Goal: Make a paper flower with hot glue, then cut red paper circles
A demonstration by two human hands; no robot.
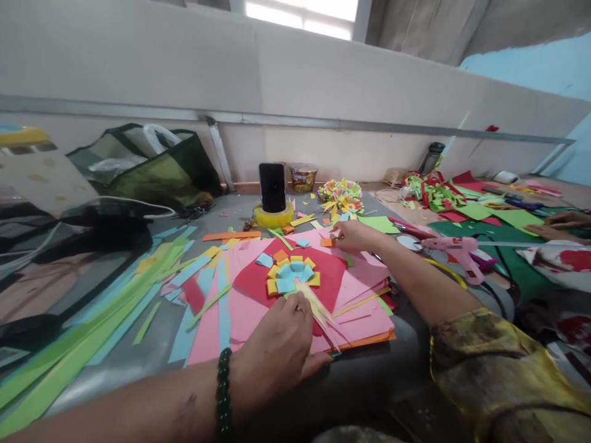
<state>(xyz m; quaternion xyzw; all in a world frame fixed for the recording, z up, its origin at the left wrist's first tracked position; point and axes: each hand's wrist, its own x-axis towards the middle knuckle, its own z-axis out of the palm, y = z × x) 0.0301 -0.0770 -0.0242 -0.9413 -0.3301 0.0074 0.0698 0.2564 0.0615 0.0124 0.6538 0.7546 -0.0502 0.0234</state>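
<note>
In the head view, a ring of folded yellow and light blue paper pieces [285, 285] lies on a red paper sheet [248, 278]. The red sheet rests on a stack of pink paper [369, 326]. My left hand [279, 335], with a dark green bead bracelet, is at the ring's near edge. Its fingers are curled, and their tips are hidden. Pale yellow paper strips [318, 304] fan out beside them. At the far right of the stack, my right hand [354, 235] has its fingers drawn together beside a small orange paper piece [327, 242]. What they pinch is hidden.
A phone [272, 186] stands in a yellow tape roll [273, 217] at the back, near a paper flower ball [342, 195]. Long green strips [115, 314] cover the left. A pink glue gun [463, 251] lies right, near another person's hands [566, 221].
</note>
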